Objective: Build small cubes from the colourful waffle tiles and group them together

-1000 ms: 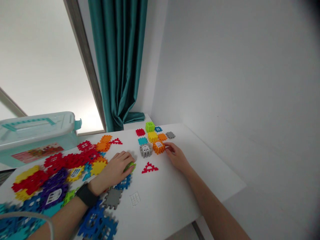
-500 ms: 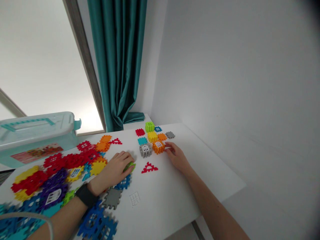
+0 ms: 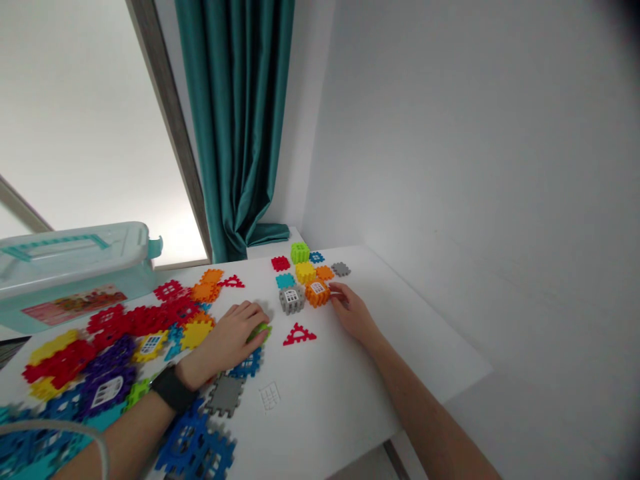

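Note:
My left hand (image 3: 241, 335), with a dark watch on its wrist, is closed over a lime-green interlocking tile (image 3: 263, 329); most of that tile is under the fingers. My right hand (image 3: 353, 311) rests on the table beside an orange block cube (image 3: 317, 292) with a white window. Its thumb and fingers are apart, fingertips at the cube's right side. A grey cube (image 3: 291, 300) with a white window stands left of the orange one. In front of both lies a red triangular piece (image 3: 299, 334). Behind them are a yellow cube (image 3: 305, 273) and a lime-green cube (image 3: 300, 253).
Loose tiles surround the cubes, among them a red tile (image 3: 281, 264) and a grey tile (image 3: 341, 269). Piled red tiles (image 3: 145, 322) and other colours cover the table's left. A lidded storage box (image 3: 75, 277) stands behind. A white window insert (image 3: 269, 397) lies near the front.

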A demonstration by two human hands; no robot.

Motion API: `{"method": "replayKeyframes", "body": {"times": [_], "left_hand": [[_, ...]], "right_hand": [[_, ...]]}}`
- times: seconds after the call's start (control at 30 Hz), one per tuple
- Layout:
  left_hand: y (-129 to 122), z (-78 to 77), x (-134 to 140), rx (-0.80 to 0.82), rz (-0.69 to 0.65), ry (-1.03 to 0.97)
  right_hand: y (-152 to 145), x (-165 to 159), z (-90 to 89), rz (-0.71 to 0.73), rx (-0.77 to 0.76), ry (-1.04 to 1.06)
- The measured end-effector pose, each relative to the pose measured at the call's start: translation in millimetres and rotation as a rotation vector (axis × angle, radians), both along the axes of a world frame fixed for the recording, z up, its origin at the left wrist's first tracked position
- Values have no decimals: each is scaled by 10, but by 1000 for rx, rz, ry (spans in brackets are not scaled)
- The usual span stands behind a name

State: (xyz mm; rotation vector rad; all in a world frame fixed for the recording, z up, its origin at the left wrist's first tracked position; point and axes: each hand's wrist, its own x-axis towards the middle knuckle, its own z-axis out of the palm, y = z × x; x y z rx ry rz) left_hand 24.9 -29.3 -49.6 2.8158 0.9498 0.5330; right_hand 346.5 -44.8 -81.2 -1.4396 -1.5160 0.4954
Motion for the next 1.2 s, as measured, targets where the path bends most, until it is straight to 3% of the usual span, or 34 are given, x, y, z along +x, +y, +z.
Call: {"method": "replayKeyframes", "body": {"times": [1.0, 1.2], "left_hand": [[-20, 30, 12, -18, 13, 39], [-22, 43, 21, -28, 15, 35]], "right_hand": [[-43, -30, 38, 22, -4, -8], [-33, -2, 48, 53, 65, 15]]}}
